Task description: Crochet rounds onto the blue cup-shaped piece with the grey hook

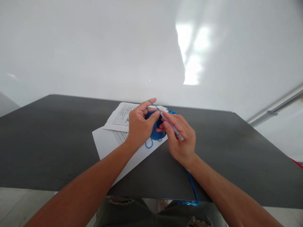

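Note:
My left hand (140, 124) pinches the upper edge of a round blue crochet piece (156, 130) between thumb and fingers. Its index finger is raised, with blue yarn (153, 104) running over it toward the hook. In my right hand (182, 135) is a crochet hook (174, 128) with a pale grey handle, held like a pen. The hook's tip meets the edge of the piece beside my left thumb. A loose loop of yarn (149, 144) hangs below the piece.
Printed sheets (119, 121) and a blank white sheet (100, 138) lie under my hands on the dark table (71, 145). More blue yarn (193, 186) trails over the table's front edge by my right forearm. A white wall (94, 56) rises behind the table.

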Tool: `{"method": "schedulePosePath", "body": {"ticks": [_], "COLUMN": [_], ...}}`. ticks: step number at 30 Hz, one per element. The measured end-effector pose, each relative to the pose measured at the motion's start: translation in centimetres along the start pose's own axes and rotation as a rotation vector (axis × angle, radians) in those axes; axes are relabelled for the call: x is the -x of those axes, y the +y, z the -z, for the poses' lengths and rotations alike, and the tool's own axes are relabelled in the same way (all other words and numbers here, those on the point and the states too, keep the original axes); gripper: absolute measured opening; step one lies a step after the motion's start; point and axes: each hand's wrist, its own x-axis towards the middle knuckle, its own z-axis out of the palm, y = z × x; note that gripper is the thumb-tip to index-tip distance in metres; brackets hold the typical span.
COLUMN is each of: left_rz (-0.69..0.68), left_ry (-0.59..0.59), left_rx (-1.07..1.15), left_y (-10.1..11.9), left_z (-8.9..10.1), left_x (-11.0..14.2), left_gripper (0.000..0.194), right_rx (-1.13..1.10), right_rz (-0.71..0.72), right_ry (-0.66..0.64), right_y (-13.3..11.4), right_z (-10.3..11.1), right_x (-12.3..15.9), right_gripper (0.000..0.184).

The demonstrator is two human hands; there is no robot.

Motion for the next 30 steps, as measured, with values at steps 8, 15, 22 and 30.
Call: {"method": "schedulePosePath", "body": {"ticks": [8, 15, 22, 30], "left_rz": [0.246, 0.324, 0.345, 0.303], "left_ry": [-0.140, -0.172, -0.197, -0.212], "left_rx": [0.417, 0.447, 0.389, 0.263], "left_y": [1.0, 1.5, 1.4, 1.1], "left_z": [0.8, 1.5, 1.7, 1.9], "left_x": [-0.8, -1.2, -1.3, -1.4], "left_gripper": [0.057, 0.054, 0.058, 0.056], "right_rx": [0.276, 0.048, -0.253, -0.292], "right_rz": [0.334, 0.122, -0.102, -0.209], "right_ry": [-0.082, -0.115, -0.116, -0.124], "right_y": [0.0, 0.1, -0.1, -0.4], "right_z": [0.7, 2.5, 3.3, 3.8], "right_x": [-0.6, -1.4, -2.0, -2.1], "right_gripper": [0.056, 0.050, 0.027, 0.021]}}
